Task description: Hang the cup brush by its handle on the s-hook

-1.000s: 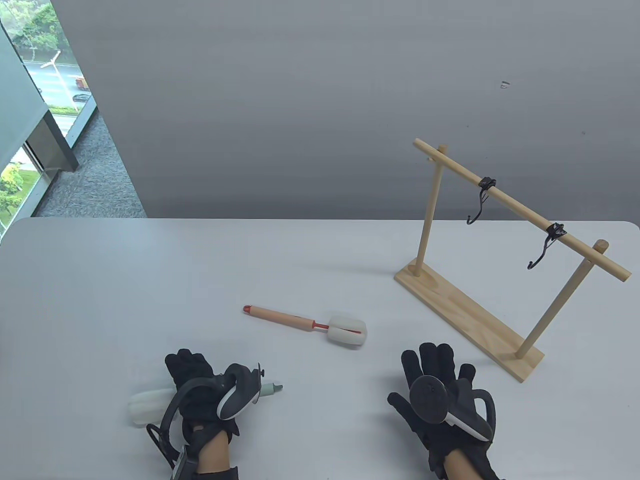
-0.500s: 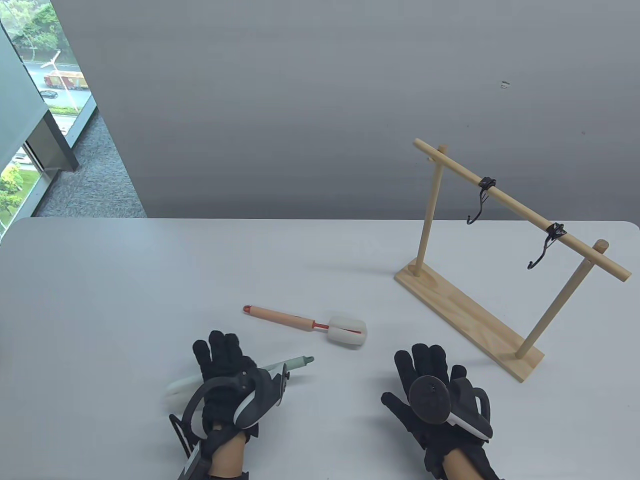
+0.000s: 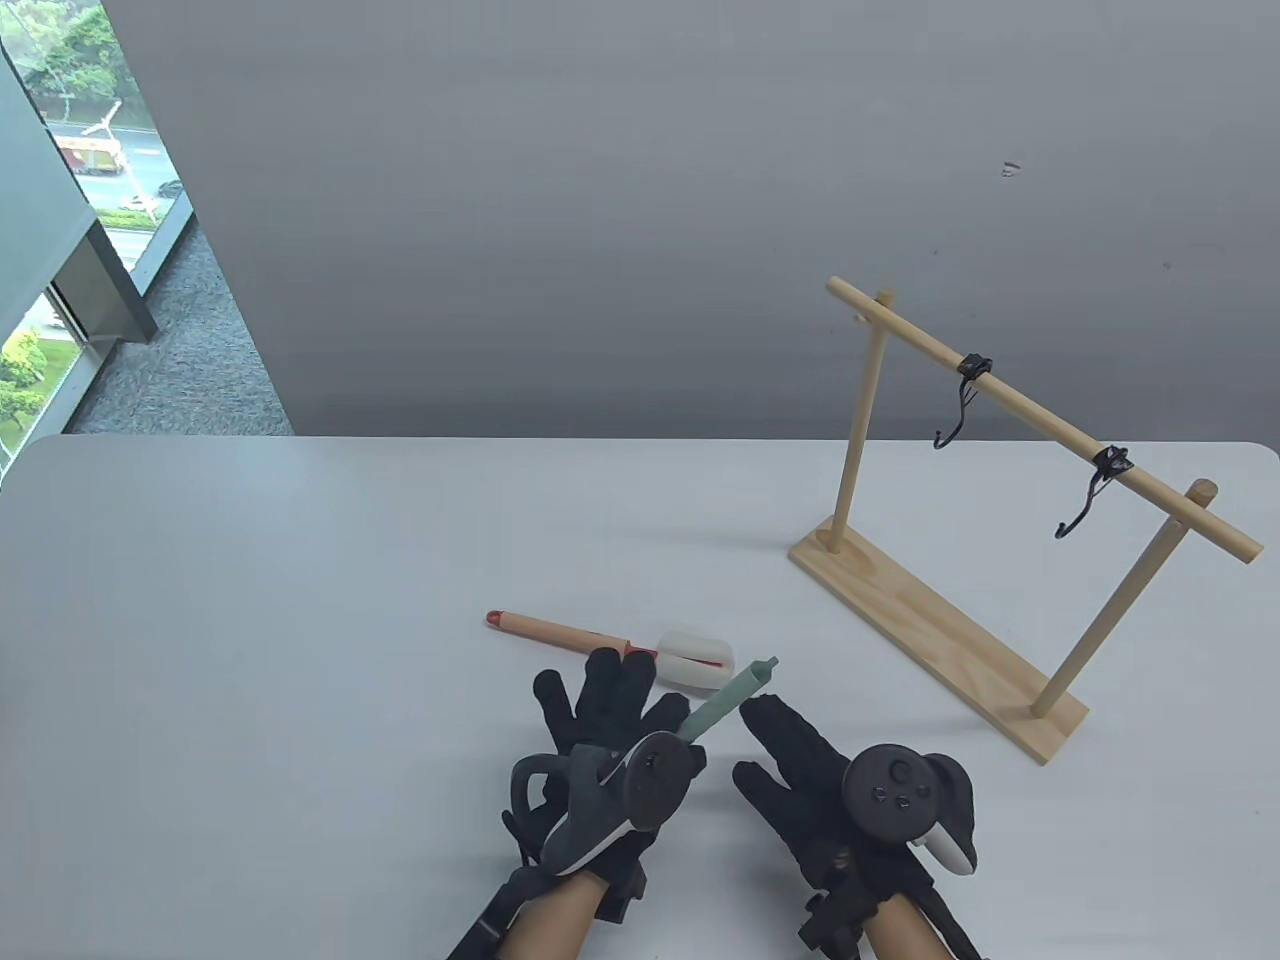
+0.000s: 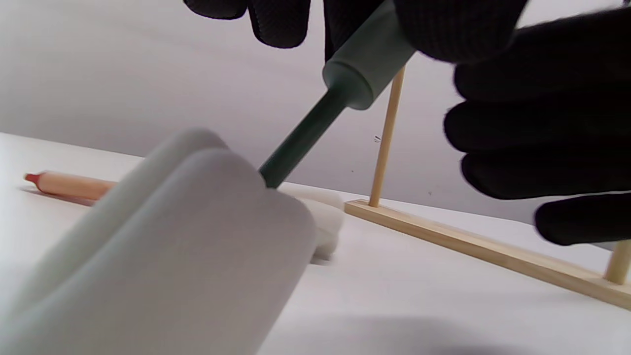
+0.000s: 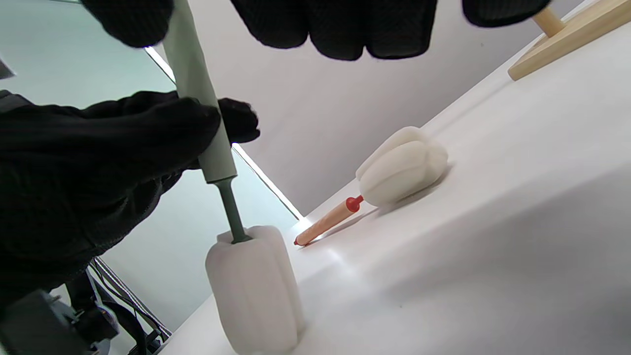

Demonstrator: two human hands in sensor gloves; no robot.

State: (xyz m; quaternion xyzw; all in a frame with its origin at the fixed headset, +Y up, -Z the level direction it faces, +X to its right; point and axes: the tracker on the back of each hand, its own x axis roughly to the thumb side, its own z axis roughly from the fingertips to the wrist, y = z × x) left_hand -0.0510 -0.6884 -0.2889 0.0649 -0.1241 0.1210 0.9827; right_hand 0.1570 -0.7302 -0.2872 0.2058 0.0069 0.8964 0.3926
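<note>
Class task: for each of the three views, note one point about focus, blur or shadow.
Table view: sharp, with a soft shadow beside the wooden rack. Left wrist view: the green brush's sponge head looms close and soft. Right wrist view: the orange brush casts a faint shadow.

Rack (image 3: pixel 935 615) standing on the surface (image 3: pixel 300 600), far right, with two hooks (image 3: pixel 955 410) hanging from its bar. Left of the rack, a second brush (image 3: pixel 610 642) lying flat. Just in front of that, the held brush (image 3: pixel 728 702) raised in the left hand (image 3: pixel 600 740), handle tip toward the rack. Right hand (image 3: pixel 830 790) just beside, to the right.
</note>
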